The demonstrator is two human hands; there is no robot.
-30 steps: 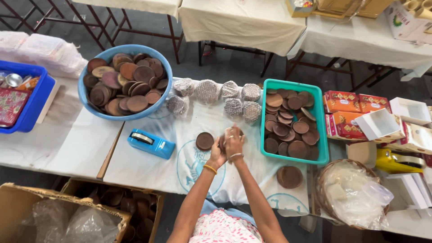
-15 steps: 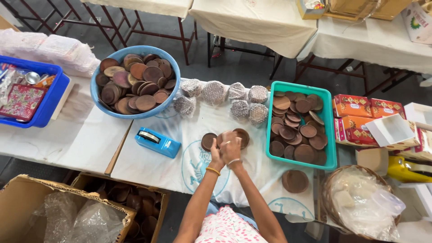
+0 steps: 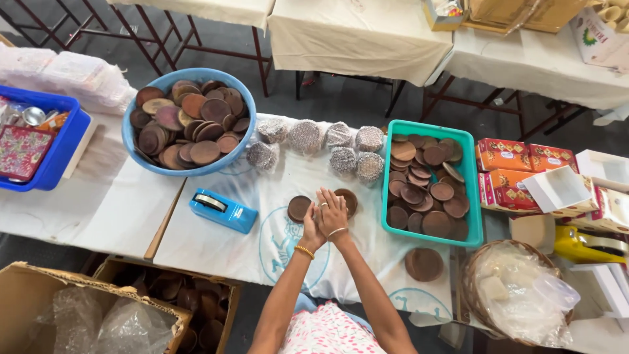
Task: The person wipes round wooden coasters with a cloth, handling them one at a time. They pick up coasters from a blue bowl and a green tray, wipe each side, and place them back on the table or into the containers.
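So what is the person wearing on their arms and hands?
Both arms are bare, with no sleeves showing. The left hand has a gold beaded bracelet at the wrist and a ring on one finger. The right hand has a thin silver bangle at its wrist. No gloves.

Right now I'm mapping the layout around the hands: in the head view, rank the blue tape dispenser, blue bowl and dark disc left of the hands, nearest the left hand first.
1. Dark disc, just beside the left hand.
2. Blue tape dispenser, farther left.
3. Blue bowl, far upper left.
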